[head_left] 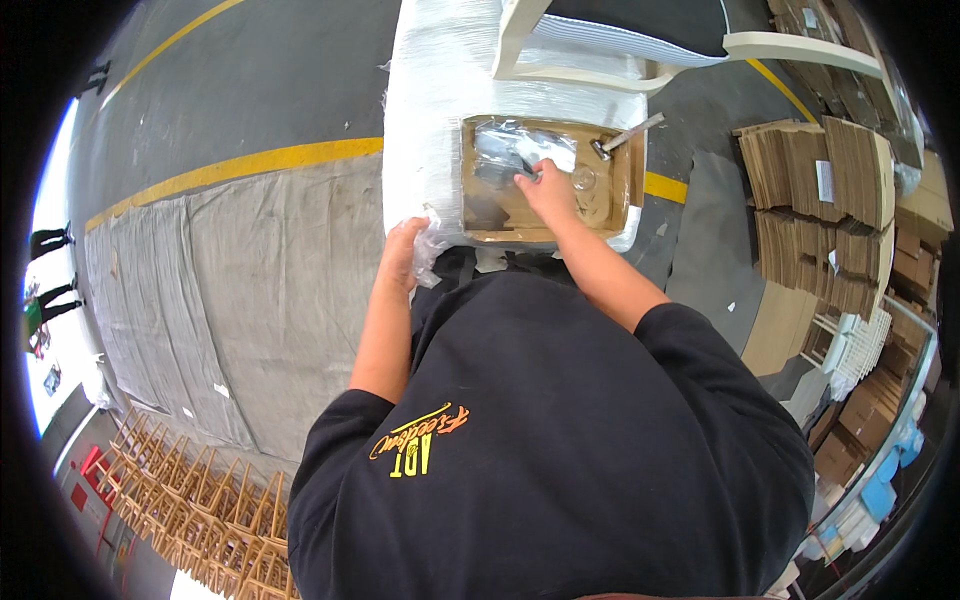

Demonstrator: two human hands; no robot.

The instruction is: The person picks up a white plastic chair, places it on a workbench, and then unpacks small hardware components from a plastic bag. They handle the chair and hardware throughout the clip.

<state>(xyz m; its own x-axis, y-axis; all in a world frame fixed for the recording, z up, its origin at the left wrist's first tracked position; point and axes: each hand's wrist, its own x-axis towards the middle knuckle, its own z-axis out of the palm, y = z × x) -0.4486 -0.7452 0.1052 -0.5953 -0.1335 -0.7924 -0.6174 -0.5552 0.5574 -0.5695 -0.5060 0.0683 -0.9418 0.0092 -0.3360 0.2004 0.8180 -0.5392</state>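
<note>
My left hand is closed on a crumpled clear plastic bag at the near left edge of the white-wrapped work surface. Inside a shallow cardboard tray, my right hand has its fingers pinched together by a small dark item whose kind I cannot make out. Just beyond those fingers lies a clear plastic bag with dark contents. A hammer leans across the tray's far right corner. Loose clear plastic sits right of my hand.
A cream chair frame with a striped part rests at the far end of the surface. Flattened cardboard stacks stand at the right. Rows of wooden chair frames fill the lower left. Grey sheeting covers floor at the left.
</note>
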